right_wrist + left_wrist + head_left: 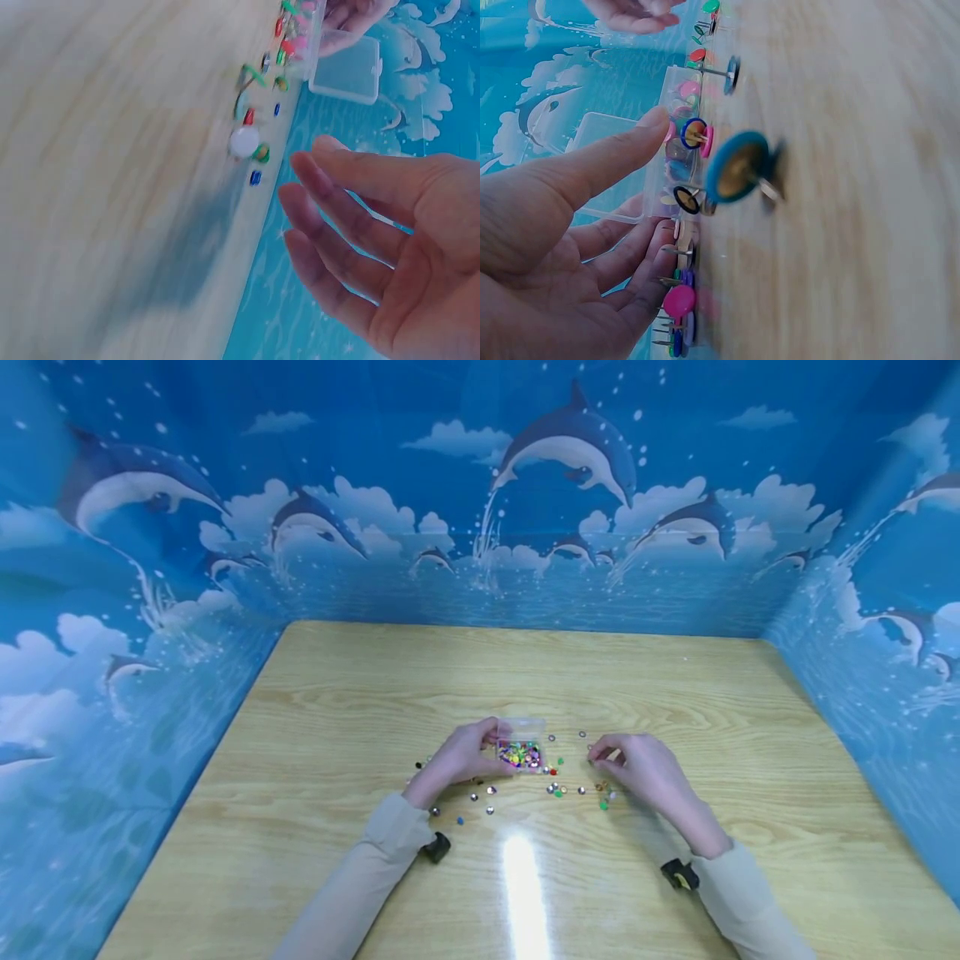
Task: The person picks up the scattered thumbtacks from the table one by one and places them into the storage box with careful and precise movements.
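Though open — box [521, 741] in left grip [467, 755].

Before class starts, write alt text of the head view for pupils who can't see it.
A left hand holds an open clear box of colourful thumbtacks on a wooden table. The right hand is near loose tacks, with dolphin-printed walls behind.

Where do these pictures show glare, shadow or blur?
Head view: a white glare streak on the table; left wrist view: the nearest teal tack looks soft; right wrist view: a dim shadow on the table, whose grain looks smeared.
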Motion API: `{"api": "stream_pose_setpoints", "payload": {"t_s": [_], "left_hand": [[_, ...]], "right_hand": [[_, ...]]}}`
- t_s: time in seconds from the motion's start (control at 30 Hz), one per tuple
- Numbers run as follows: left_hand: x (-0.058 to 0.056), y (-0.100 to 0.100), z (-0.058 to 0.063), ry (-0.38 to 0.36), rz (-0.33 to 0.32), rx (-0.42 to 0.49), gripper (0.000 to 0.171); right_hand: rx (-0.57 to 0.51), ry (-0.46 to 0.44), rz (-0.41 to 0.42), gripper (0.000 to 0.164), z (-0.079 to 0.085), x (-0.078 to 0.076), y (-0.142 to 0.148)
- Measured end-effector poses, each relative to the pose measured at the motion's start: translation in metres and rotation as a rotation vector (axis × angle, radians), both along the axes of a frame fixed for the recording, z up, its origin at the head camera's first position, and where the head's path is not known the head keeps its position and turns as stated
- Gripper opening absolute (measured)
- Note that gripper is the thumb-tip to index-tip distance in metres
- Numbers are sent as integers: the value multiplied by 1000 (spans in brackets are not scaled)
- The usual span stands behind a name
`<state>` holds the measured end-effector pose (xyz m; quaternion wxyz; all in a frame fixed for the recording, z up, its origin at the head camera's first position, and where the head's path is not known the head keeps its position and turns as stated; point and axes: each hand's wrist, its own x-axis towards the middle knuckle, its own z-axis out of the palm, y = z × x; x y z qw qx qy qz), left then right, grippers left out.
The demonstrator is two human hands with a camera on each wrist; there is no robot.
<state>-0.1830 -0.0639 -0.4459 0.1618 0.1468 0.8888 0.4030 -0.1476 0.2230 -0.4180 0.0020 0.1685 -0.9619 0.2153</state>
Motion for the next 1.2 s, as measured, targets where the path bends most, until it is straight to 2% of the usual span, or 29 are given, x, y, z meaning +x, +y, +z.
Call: {"api": "stream_pose_setpoints", "payload": {"t_s": [0.23, 0.6, 0.8, 0.93, 1.2], "left_hand": [[0, 0, 0, 2, 3, 5, 61], [0, 0, -1, -8, 4, 5, 61], [0, 0, 0, -4, 1, 3, 61], [0, 0, -1, -5, 4, -1, 62], [0, 0, -1, 5, -6, 4, 62]], "right_hand": [[21, -22, 43, 12, -5, 5, 15], [44, -50, 63, 11, -13, 5, 15], [44, -1, 32, 11, -11, 4, 15], [39, 44, 17, 11, -8, 2, 11], [-5, 52, 40, 7, -4, -7, -15]]}}
